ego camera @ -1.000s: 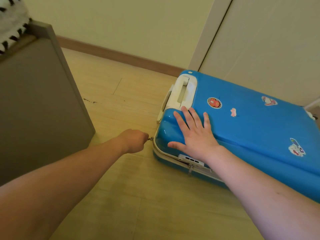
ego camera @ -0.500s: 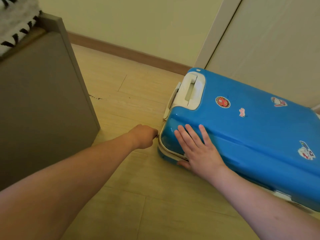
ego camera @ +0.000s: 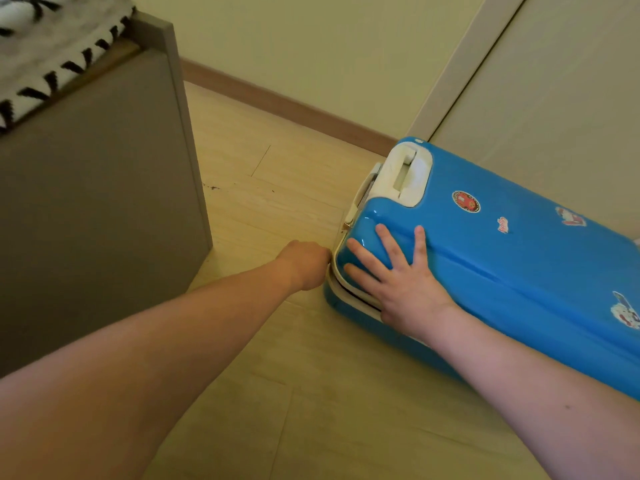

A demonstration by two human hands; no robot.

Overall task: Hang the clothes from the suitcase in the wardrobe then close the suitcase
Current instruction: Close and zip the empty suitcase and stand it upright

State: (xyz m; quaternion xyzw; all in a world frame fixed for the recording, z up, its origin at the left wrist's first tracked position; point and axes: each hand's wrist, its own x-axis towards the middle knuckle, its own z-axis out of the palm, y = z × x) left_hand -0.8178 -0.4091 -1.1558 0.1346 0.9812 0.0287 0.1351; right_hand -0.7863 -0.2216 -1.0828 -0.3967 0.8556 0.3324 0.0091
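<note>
Now right hand [ego camera: 398, 275] presses flat on suitcase [ego camera: 519, 265]; left hand [ego camera: 306, 263] clenched at its corner

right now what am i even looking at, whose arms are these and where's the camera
There is one picture, taken by a wide-angle camera worn on a person's head, looking forward and down. So the two bare arms belong to the wearer. No machine is involved.

A blue suitcase with stickers and a white handle lies flat on the wooden floor, its lid down. The right hand presses flat on the lid near the corner, fingers spread. The left hand is curled into a fist against the suitcase's corner seam; it is probably pinching the zipper pull, but the pull is hidden. On the left stands a grey bed frame with a patterned blanket.
</note>
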